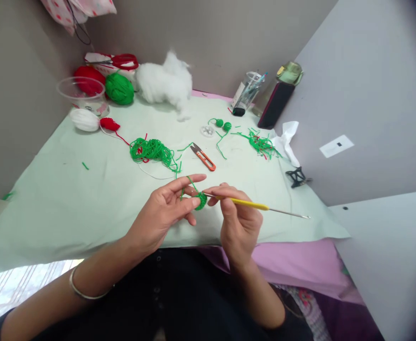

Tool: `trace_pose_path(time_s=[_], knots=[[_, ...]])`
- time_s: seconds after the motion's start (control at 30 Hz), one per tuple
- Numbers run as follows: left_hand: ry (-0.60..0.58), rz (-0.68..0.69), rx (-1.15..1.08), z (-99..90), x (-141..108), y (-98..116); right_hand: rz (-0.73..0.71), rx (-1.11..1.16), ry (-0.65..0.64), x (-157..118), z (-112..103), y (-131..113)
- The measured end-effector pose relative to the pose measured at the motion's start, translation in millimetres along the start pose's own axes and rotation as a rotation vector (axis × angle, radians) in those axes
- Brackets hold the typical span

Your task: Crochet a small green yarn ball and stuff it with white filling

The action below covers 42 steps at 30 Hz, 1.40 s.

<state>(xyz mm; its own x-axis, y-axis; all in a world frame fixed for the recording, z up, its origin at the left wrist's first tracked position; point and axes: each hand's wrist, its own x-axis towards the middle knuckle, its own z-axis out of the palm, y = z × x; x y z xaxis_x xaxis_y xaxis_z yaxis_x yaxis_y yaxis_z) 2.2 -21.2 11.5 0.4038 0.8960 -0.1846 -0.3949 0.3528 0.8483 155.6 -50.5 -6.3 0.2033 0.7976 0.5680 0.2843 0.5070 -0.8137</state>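
The surface (115, 213) was covered with a pale green cloth, and grey walls (208, 42) stood at its far side. A small green yarn piece (201, 201), round and bumpy, was held near the middle of the near edge, pinched between the thumb and fingers of the left hand (165, 208). A yellow hook (246, 202) was gripped in the nearly closed right hand (238, 220), and its tip was touching the piece. Pens (255, 85) were kept in a clear cup (245, 97) at the far right. At the far left, a clear tub (90, 106) was seen in front of a red yarn ball (87, 80).
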Motion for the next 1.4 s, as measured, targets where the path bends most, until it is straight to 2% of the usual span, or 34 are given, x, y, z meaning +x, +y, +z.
trace_pose_path(time_s=[0.13, 0.23, 0.33, 0.4, 0.47, 0.53, 0.6, 0.67, 0.73, 0.83, 0.93, 1.0, 1.07, 1.13, 1.17, 1.23, 1.3, 1.33, 1.4], knots=[[-0.013, 0.006, 0.005, -1.1, 0, 0, -0.037, 0.007, -0.015, -3, -1, 2], [-0.068, -0.121, -0.065, -4.6, 1, 5, 0.065, 0.141, -0.006, 0, -5, 5], [-0.175, -0.23, -0.157, -8.3, 1, 10, 0.185, 0.307, 0.016, 6, -10, 10], [-0.208, -0.233, -0.183, -8.5, 2, 10, 0.234, 0.356, -0.006, 9, -12, 13], [-0.172, -0.18, -0.155, -6.7, 2, 7, 0.247, 0.351, -0.037, 8, -10, 13], [-0.1, -0.082, -0.085, -4.2, 2, 3, 0.198, 0.29, -0.039, 5, -7, 10], [-0.029, 0.015, -0.001, -2.7, 1, -1, 0.087, 0.163, -0.029, 1, -2, 5], [0.018, 0.056, 0.063, -2.4, 1, -4, -0.022, 0.02, -0.023, -2, 1, 2], [0.048, 0.053, 0.094, -2.0, 1, -6, -0.089, -0.066, -0.025, -4, 4, 2], [0.094, 0.05, 0.027, -0.1, 1, -6, -0.231, -0.229, -0.043, -5, 5, 8], [0.062, -0.065, -0.121, 0.3, 4, -4, -0.433, -0.427, -0.024, -5, 4, 14], [0.017, -0.184, -0.192, -0.9, 6, -2, -0.389, -0.373, 0.017, -2, 3, 12], [0.011, -0.218, -0.222, -1.7, 7, 1, -0.207, -0.192, 0.064, 1, 1, 9], [0.055, -0.133, -0.199, -0.2, 8, 3, -0.051, -0.044, 0.079, 4, 2, 5], [0.076, -0.076, -0.175, 1.2, 8, 3, -0.03, -0.031, 0.065, 4, 2, 4], [0.089, -0.021, -0.138, 3.7, 7, 4, -0.136, -0.134, 0.028, 3, 4, 5], [0.062, -0.082, -0.148, 3.7, 6, 4, -0.285, -0.261, 0.033, 1, 5, 7], [0.043, -0.131, -0.168, 2.5, 6, 4, -0.311, -0.272, 0.055, 1, 4, 7], [0.025, -0.172, -0.194, -1.0, 7, 4, -0.205, -0.154, 0.1, 2, 3, 7]])
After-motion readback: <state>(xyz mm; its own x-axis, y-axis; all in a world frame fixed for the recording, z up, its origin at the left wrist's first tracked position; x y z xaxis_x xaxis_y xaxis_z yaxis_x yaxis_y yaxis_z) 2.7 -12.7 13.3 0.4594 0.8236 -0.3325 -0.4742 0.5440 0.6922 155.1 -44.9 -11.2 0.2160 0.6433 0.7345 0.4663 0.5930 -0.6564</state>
